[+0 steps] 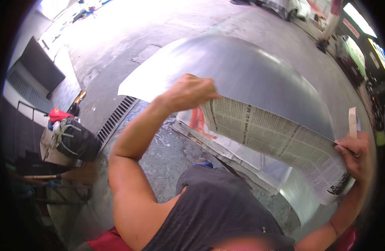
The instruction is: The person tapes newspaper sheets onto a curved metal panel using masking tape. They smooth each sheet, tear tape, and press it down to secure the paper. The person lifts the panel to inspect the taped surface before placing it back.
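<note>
The left hand (pixel 188 93) and right hand (pixel 355 154) grip opposite ends of newspaper (pixel 267 136), slanting from centre to lower right.

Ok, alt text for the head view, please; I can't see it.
A person's left hand and right hand hold a newspaper sheet near its ends, along the near edge of a large shiny metal sheet. More newspapers lie below; a floor grate is at left.

"What is the person wearing?"
"A dark grey top (pixel 226 201), sleeveless at the left shoulder, with a small pale mark (pixel 264 229) low down."
"And the arms (pixel 131 178)?"
"Bare, like the left hand (pixel 188 93) and right hand (pixel 355 154)."
</note>
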Demonstrator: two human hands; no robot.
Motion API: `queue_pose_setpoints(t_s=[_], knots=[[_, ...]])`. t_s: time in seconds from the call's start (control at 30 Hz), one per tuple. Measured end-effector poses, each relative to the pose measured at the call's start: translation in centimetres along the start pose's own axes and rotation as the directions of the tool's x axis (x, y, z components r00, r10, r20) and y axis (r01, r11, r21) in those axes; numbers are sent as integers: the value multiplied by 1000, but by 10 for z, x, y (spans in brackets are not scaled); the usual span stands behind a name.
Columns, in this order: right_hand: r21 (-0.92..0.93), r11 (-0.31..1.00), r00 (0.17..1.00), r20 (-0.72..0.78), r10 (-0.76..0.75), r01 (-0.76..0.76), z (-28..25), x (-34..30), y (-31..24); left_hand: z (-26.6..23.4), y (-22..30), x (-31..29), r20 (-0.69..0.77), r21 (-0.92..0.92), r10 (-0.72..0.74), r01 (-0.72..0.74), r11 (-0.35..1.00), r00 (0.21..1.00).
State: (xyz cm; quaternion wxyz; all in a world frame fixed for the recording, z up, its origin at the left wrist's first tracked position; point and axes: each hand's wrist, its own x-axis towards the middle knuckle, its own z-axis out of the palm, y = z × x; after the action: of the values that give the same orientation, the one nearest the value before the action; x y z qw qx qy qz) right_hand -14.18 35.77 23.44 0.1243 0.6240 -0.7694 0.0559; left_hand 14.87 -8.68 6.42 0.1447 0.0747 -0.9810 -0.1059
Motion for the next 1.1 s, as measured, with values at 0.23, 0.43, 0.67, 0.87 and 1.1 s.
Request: queue_pose_setpoints(t_s=[0.23,0.43,0.67,0.87,1.1], knots=[[184,983,987,157,-22,-7,21,44,-44,-32,38,22,-525,-155,-116,39,987,843],[191,981,972,224,-75,32,47,48,-45,54,192,84,-318,-226,347,-426,876,882],[293,955,990,142,5,-47,69,38,-68,45,203,86,-265,-6,537,-558,829,801],[399,917,993,103,-53,8,68,15,-48,27,164,80,-120,-43,586,-594,804,801],[525,825,975,58,213,-211,108,-41,21,-7,114,57,23,-85,342,-339,937,940]])
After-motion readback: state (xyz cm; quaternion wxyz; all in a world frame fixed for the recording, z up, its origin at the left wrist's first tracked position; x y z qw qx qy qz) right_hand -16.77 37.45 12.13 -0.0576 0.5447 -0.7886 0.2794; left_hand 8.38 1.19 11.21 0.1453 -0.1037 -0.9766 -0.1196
